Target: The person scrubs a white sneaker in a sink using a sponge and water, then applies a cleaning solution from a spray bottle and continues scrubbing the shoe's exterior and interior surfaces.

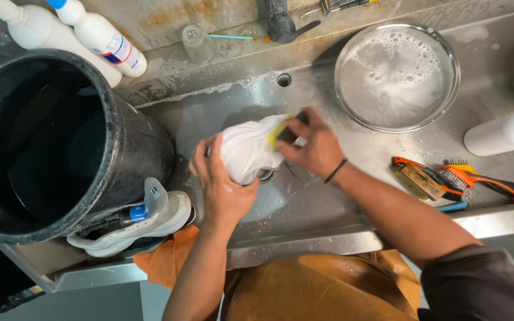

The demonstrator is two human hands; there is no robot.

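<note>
Currently a white sneaker [247,150] is being scrubbed over a wet steel sink [304,202]. Left hand [224,181] is clamped round the shoe from below and from the near side, fingers curled up over its edge, so the shoe sits in the palm and pokes out past the fingertips toward the right hand. Right hand [310,145] is clenched on a yellow scrub sponge [281,134], pressed onto the far end of the shoe; sponge lies under the fingertips, mostly hidden, only the yellow edge shows.

Judgement on doing it well: keep the left grip firm so the shoe does not spin on the soapy surface, and work short strokes with the sponge flat against the upper. Shoe is held above the sink bottom, not resting on it as far as can be told.

Beyond the right knuckles: a glass bowl of sudsy water [397,74]. Right of the right wrist, well apart: wire brushes with orange handles [447,178] and a white bottle lying on its side [501,134]. Left of the left hand: a second white sneaker [144,229] beside a big black bucket [55,142]. Two white bottles [90,35] stand behind the bucket. Person wears an orange-brown apron [322,288].
</note>
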